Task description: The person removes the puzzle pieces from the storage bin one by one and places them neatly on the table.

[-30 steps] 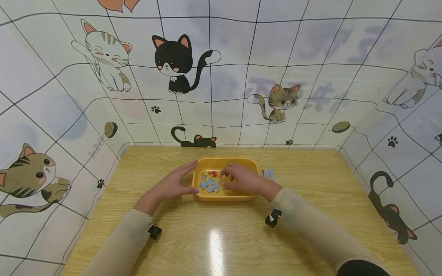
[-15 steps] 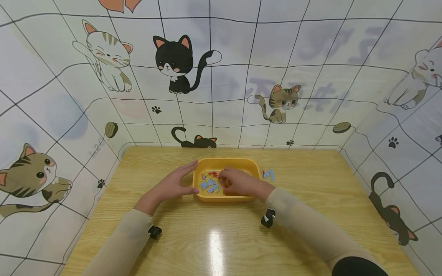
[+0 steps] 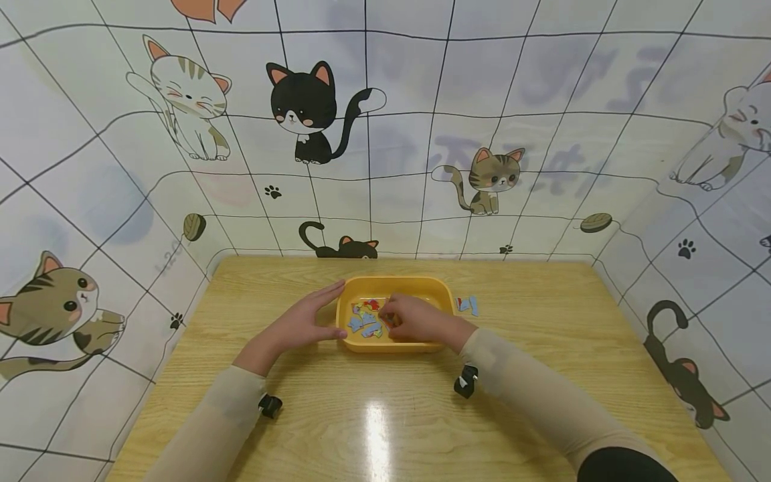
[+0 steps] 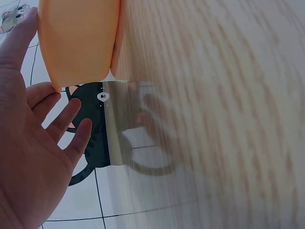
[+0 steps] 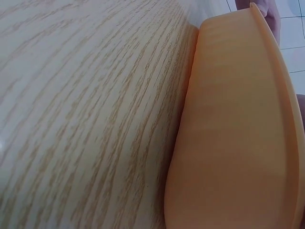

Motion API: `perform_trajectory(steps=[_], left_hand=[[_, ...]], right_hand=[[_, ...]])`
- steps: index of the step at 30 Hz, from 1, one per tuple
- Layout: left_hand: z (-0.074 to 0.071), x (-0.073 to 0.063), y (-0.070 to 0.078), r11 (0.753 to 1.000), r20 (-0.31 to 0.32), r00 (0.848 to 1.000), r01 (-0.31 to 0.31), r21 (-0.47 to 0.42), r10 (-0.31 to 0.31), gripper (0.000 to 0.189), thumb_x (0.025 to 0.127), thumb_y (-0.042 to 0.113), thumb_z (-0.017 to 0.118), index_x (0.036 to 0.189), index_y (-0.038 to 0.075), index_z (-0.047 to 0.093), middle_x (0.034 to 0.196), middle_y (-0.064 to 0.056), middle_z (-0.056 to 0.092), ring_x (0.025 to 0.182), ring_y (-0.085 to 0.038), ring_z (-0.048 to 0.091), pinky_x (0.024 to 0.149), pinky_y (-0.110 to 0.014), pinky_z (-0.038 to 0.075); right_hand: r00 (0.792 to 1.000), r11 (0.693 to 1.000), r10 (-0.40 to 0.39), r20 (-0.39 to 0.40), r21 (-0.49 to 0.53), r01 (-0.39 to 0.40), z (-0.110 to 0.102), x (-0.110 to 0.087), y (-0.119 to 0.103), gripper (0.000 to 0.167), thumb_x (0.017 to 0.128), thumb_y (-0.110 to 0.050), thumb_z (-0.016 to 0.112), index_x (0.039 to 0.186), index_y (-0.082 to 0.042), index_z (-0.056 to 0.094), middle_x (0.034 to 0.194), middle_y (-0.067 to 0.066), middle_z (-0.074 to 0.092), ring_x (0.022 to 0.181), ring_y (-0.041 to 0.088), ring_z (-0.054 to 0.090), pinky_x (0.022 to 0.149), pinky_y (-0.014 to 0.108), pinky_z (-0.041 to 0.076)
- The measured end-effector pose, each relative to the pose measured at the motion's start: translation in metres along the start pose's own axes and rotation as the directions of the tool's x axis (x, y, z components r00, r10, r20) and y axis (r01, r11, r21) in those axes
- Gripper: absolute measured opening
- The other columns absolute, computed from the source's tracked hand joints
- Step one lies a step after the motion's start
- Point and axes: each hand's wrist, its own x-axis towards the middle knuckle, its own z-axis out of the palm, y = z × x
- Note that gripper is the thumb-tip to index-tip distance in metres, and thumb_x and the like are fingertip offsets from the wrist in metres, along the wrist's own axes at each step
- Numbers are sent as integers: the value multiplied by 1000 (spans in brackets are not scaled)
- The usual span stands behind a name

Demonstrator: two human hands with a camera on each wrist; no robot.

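A yellow plastic tray [image 3: 397,347] sits on the table, its orange-tinted outer wall [image 5: 228,119] filling much of the right wrist view. My left hand [image 3: 304,323] spreads around the tray's left end, fingertips touching the rim. In the left wrist view, the other fingers of that left hand [image 4: 38,143] hang loose beside the tray [image 4: 78,43]. Several small light-blue, red and yellow puzzle pieces [image 3: 366,321] lie in the tray's left half. My right hand [image 3: 421,318] reaches inside with fingers curled down beside these pieces. Its fingertips are hidden, so any pinched piece cannot be made out.
A couple of light-blue pieces [image 3: 467,305] lie on the table just past the tray's right end. The wooden table [image 3: 289,415] meets a white cat-print wall covering [image 3: 397,134] at the back and sides.
My right hand has shifted slightly left and lower in the tray, its fingers drawing together over an orange-red piece that showed earlier. The left hand holds still.
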Motion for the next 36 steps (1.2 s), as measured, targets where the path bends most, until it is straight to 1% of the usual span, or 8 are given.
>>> perform_trajectory(steps=[7, 11, 17, 19, 24, 29, 32, 36], left_hand=[[0, -2, 2, 1000, -8, 1000, -2, -18, 2, 103, 93, 43, 91, 175, 13, 35, 182, 2, 27, 166, -39, 27, 131, -67, 25], [0, -2, 3, 1000, -2, 1000, 0, -5, 0, 104, 93, 47, 90, 175, 15, 34, 183, 3, 26, 166, -38, 27, 131, -66, 25], [-1, -1, 1, 1000, -1, 1000, 4, 4, -4, 105, 93, 47, 90, 176, 16, 34, 183, 2, 26, 166, -38, 26, 131, -66, 24], [-1, -1, 1, 1000, -3, 1000, 3, 1, -3, 105, 93, 47, 91, 175, 16, 34, 183, 1, 26, 166, -39, 27, 131, -67, 24], [-1, 0, 1, 1000, -3, 1000, -2, -2, 2, 105, 92, 46, 91, 175, 15, 35, 183, 3, 26, 166, -38, 27, 131, -66, 24], [-1, 0, 1, 1000, -3, 1000, -6, -1, 6, 104, 93, 46, 91, 174, 13, 36, 182, 3, 26, 166, -39, 27, 131, -67, 25], [-1, 0, 2, 1000, -1, 1000, -7, -1, 7, 104, 93, 46, 91, 174, 13, 36, 182, 3, 26, 166, -39, 27, 131, -68, 25], [-1, 0, 2, 1000, 4, 1000, -5, 0, 5, 104, 93, 45, 91, 174, 12, 35, 182, 2, 26, 166, -39, 27, 131, -67, 25]], right_hand=[[1000, 1000, 3, -18, -10, -3, 1, 0, 0, 23, 94, -6, 83, 116, -9, 77, 100, 5, 63, 84, 14, 56, 72, 29, 51], [999, 999, 35, -38, -8, -35, -1, -2, 1, 28, 94, -10, 85, 121, -11, 78, 101, 0, 63, 85, 13, 59, 73, 30, 54], [995, 998, 62, -84, 26, -60, -14, -8, -1, 33, 98, -11, 80, 131, -9, 77, 111, -3, 67, 92, 15, 62, 80, 32, 57], [994, 999, 40, -101, 24, -38, -20, -11, -2, 30, 99, -9, 78, 129, -7, 76, 112, -1, 69, 93, 16, 63, 81, 32, 57], [988, 1000, -8, -156, 0, 8, -37, -23, -5, 28, 101, -8, 76, 129, -5, 76, 114, 2, 71, 93, 22, 67, 79, 33, 58], [973, 999, -37, -226, -14, 35, -48, -40, 2, 35, 99, -10, 81, 133, -6, 74, 116, 3, 69, 95, 29, 68, 78, 34, 57], [963, 999, -48, -265, -19, 44, -52, -49, 11, 37, 99, -12, 82, 134, -8, 74, 115, 1, 69, 93, 24, 67, 76, 34, 57], [953, 1000, -30, -303, -14, 27, -59, -64, 21, 39, 99, -13, 82, 137, -9, 74, 113, -2, 68, 92, 18, 64, 77, 35, 58]])
